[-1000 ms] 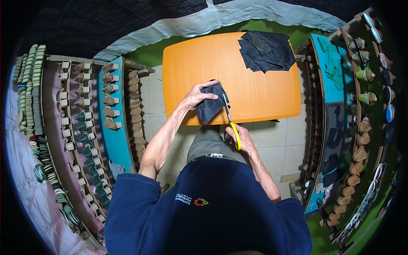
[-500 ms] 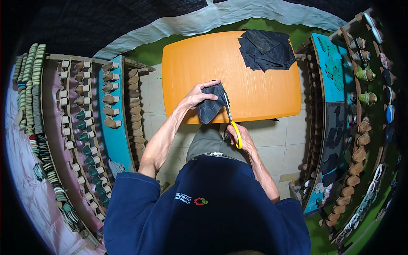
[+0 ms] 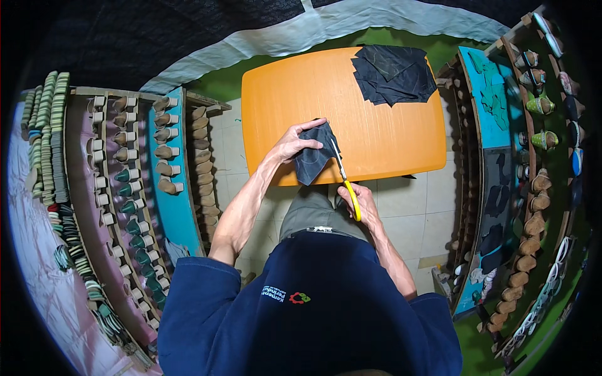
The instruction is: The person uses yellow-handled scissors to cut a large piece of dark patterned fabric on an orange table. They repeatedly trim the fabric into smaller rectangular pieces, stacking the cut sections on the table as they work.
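My left hand (image 3: pixel 296 143) pinches a black piece of fabric (image 3: pixel 311 161) between thumb and fingers, over the near edge of the orange table (image 3: pixel 282 88). Faint light outlines are drawn on the fabric. In my right hand (image 3: pixel 362 202) are scissors (image 3: pixel 353 199) with yellow handles, my fingers through the loops. Their blades lie along the fabric's right edge and point away from me. The blades look nearly closed, though the fabric partly hides them.
A pile of black fabric pieces (image 3: pixel 392 74) lies at the table's far right corner. Racks of shoe lasts (image 3: pixel 128 188) stand on the left, beside stacks of striped soles (image 3: pixel 47 138). On the right, more racks hold shoes (image 3: pixel 540 106) and brown lasts (image 3: pixel 530 244).
The whole view has shifted slightly. Both hands keep their holds, and the scissors' blades and handles have drawn closer together at the fabric's right edge.
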Motion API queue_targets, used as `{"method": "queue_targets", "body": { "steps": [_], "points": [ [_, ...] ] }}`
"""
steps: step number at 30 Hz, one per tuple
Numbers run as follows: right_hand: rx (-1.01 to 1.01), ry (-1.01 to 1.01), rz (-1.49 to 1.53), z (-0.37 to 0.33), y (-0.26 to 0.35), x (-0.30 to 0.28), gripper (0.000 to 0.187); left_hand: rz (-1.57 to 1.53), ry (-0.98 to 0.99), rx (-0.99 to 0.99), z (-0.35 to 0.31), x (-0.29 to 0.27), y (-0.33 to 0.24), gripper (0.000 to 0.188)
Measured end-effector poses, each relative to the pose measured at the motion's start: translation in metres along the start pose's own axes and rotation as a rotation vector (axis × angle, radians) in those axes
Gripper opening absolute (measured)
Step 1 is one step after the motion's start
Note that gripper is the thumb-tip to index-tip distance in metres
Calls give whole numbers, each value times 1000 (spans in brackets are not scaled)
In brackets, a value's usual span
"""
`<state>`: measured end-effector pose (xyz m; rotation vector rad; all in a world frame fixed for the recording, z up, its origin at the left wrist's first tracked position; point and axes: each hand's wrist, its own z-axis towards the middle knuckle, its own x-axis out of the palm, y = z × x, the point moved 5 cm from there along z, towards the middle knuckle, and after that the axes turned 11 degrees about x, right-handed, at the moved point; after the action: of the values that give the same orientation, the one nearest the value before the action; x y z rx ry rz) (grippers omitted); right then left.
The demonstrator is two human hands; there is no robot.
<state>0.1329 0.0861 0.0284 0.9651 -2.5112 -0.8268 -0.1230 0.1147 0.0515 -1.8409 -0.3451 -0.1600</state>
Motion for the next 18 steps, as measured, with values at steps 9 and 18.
{"method": "queue_targets", "body": {
  "steps": [9, 18],
  "points": [
    [-28, 44, -31, 0, -2, 6, 44, 21, -154, -11, -2, 1, 3, 62],
    [-59, 8, -76, 9, 4, 7, 47, 72, -107, -1, -6, 12, 7, 65]
  ]
}}
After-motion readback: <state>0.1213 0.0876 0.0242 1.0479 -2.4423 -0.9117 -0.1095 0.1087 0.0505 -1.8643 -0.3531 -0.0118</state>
